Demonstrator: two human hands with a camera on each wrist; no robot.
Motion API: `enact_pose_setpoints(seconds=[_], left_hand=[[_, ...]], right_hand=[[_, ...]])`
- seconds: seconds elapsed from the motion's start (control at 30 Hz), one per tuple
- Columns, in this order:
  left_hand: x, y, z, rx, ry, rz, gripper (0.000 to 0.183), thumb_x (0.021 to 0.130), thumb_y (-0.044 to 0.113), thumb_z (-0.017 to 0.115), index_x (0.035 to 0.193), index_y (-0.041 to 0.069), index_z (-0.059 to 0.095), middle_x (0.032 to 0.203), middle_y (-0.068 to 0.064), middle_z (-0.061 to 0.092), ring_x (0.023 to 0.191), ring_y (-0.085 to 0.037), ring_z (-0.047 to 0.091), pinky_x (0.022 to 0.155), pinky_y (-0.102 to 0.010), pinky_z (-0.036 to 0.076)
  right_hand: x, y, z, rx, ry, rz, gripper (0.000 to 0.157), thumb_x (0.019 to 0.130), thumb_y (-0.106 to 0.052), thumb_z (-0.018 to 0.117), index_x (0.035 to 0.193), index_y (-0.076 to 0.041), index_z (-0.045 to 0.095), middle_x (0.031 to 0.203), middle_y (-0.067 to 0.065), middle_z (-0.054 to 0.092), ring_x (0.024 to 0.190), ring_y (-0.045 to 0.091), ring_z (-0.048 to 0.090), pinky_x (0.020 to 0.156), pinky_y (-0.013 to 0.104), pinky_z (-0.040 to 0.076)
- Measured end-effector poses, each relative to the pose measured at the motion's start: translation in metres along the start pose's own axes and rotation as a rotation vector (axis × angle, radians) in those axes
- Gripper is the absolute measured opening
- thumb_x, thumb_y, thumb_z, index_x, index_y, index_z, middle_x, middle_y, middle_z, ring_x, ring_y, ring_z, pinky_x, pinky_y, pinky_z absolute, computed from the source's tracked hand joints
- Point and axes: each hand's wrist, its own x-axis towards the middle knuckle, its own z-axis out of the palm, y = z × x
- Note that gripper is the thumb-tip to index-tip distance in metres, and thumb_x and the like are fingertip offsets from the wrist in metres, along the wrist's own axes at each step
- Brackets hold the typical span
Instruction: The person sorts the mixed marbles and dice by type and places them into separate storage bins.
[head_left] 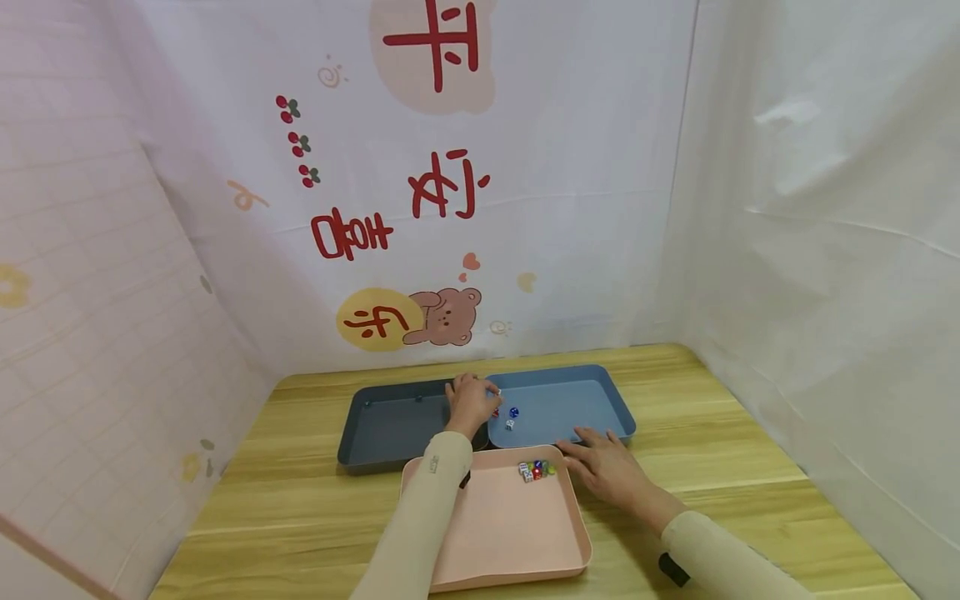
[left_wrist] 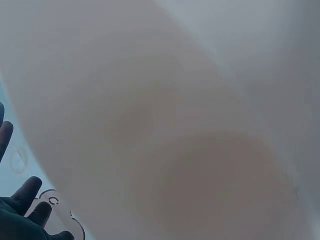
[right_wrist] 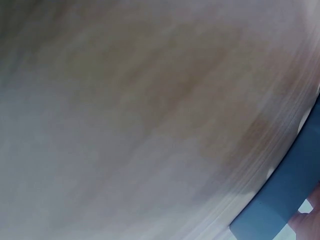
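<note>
My left hand (head_left: 471,402) reaches over the seam between the dark grey tray (head_left: 375,461) and the blue tray (head_left: 577,404). Its thumb and forefinger pinch a small white die (head_left: 498,392) at the blue tray's left end. Just below those fingertips lie a blue die (head_left: 513,412), another white die (head_left: 510,425) and a red die (head_left: 495,413), partly covered. My right hand (head_left: 607,471) has its fingers spread, resting at the blue tray's near rim and the pink tray's (head_left: 510,533) far right corner. Beside it, several mixed dice (head_left: 537,473) cluster inside the pink tray.
Two small dark dice, one of them a die (head_left: 367,404) at the far left corner, sit in the grey tray. All three trays stand close together on a wood-grain table (head_left: 262,508). A printed white cloth (head_left: 585,167) hangs behind and at both sides.
</note>
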Motion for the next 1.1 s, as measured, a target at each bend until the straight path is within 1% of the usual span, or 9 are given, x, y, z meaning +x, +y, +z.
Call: enact_pose_setpoints(seconds=[0.27,0.37,0.5,0.6,0.77,1.0,1.1], left_hand=[[-0.001,-0.006,-0.004,0.035,-0.008,-0.021,0.02,0.093,0.033,0.072,0.106,0.018,0.077,0.14,-0.014,0.05,0.138,-0.038,0.033,0.115,-0.065,0.01],[-0.004,-0.007,-0.006,0.019,-0.001,-0.009,0.021,0.092,0.032,0.073,0.105,0.017,0.077,0.138,-0.014,0.051,0.137,-0.039,0.034,0.115,-0.066,0.01],[-0.007,-0.007,-0.009,-0.003,0.006,0.026,0.02,0.091,0.029,0.074,0.105,0.016,0.078,0.137,-0.016,0.052,0.136,-0.04,0.035,0.114,-0.066,0.011],[-0.01,-0.006,-0.011,0.005,0.003,0.037,0.02,0.091,0.029,0.074,0.106,0.016,0.078,0.139,-0.016,0.052,0.137,-0.039,0.035,0.115,-0.065,0.012],[-0.015,-0.002,-0.016,-0.005,0.002,0.056,0.019,0.091,0.027,0.073,0.106,0.016,0.078,0.139,-0.016,0.051,0.136,-0.038,0.035,0.116,-0.062,0.013],[-0.026,0.005,-0.023,0.007,-0.033,0.067,0.022,0.092,0.03,0.072,0.11,0.018,0.077,0.142,-0.015,0.049,0.139,-0.036,0.032,0.117,-0.06,0.013],[-0.032,0.007,-0.024,-0.005,-0.051,0.074,0.023,0.092,0.031,0.072,0.111,0.019,0.076,0.144,-0.014,0.047,0.141,-0.036,0.03,0.118,-0.059,0.013]], right_hand=[[0.001,-0.003,0.001,-0.004,-0.002,-0.003,0.038,0.102,-0.035,0.055,0.135,-0.018,0.064,0.138,0.023,0.055,0.129,0.045,0.049,0.101,0.072,0.032],[0.001,-0.002,0.0,-0.002,-0.014,0.003,0.039,0.103,-0.036,0.053,0.136,-0.018,0.064,0.139,0.023,0.054,0.129,0.045,0.048,0.101,0.072,0.032],[0.001,-0.002,-0.002,0.007,-0.033,0.019,0.039,0.103,-0.037,0.052,0.137,-0.019,0.063,0.14,0.023,0.053,0.131,0.045,0.047,0.103,0.072,0.03],[0.001,-0.001,-0.003,0.014,-0.037,0.021,0.04,0.103,-0.037,0.052,0.137,-0.019,0.063,0.141,0.023,0.053,0.131,0.046,0.046,0.103,0.072,0.03],[0.002,0.0,-0.003,0.002,-0.03,0.014,0.04,0.103,-0.037,0.053,0.137,-0.019,0.063,0.14,0.023,0.053,0.131,0.045,0.047,0.103,0.072,0.03],[0.0,-0.001,-0.002,-0.017,-0.017,0.003,0.038,0.102,-0.035,0.056,0.137,-0.019,0.063,0.139,0.022,0.054,0.13,0.045,0.048,0.103,0.071,0.031],[-0.001,-0.003,-0.002,-0.018,-0.01,-0.002,0.038,0.102,-0.034,0.056,0.136,-0.018,0.064,0.138,0.023,0.055,0.129,0.046,0.048,0.102,0.072,0.032]])
